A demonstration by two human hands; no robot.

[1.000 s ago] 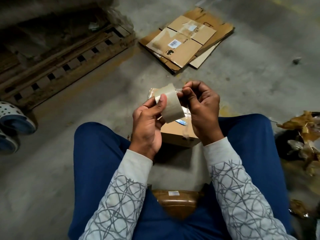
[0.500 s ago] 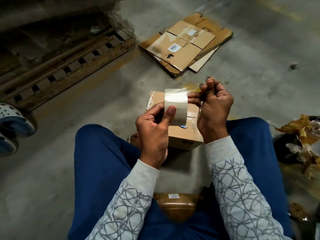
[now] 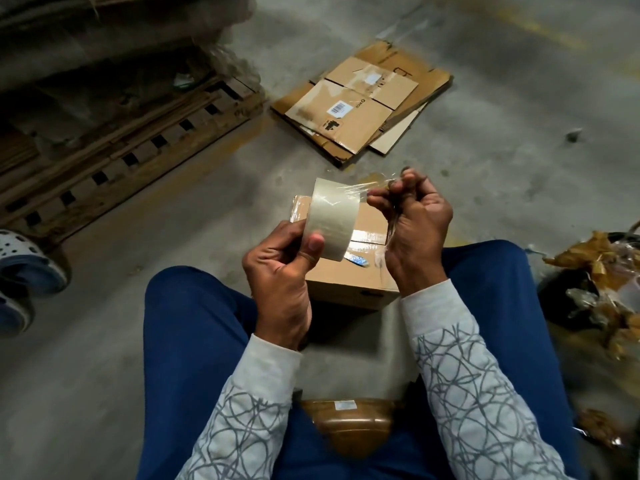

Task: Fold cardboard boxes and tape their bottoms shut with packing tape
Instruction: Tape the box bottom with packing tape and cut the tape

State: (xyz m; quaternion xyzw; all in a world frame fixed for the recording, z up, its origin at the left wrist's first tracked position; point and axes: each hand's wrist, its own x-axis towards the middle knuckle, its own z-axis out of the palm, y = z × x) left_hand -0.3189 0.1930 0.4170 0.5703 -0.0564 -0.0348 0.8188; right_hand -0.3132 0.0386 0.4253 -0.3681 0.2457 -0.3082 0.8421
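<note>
I sit on the floor with a small folded cardboard box (image 3: 349, 282) between my knees, its top seam shiny with tape. Above it my left hand (image 3: 280, 268) grips a roll of clear packing tape (image 3: 329, 220), thumb pressed on its outer face. My right hand (image 3: 412, 230) pinches the loose end of the tape (image 3: 367, 192), which stretches a short way from the roll's top to its fingertips. A stack of flattened cardboard boxes (image 3: 360, 105) lies on the concrete further ahead.
A wooden pallet (image 3: 114, 143) with stacked material runs along the left. Two sandals (image 3: 24, 261) lie at the left edge. Crumpled tape and wrapping scraps (image 3: 602, 285) pile up at the right. A brown taped object (image 3: 349, 424) sits by my lap.
The roll has turned and lifted in my left hand. My right hand has peeled the tape end free and drawn it a little to the right.
</note>
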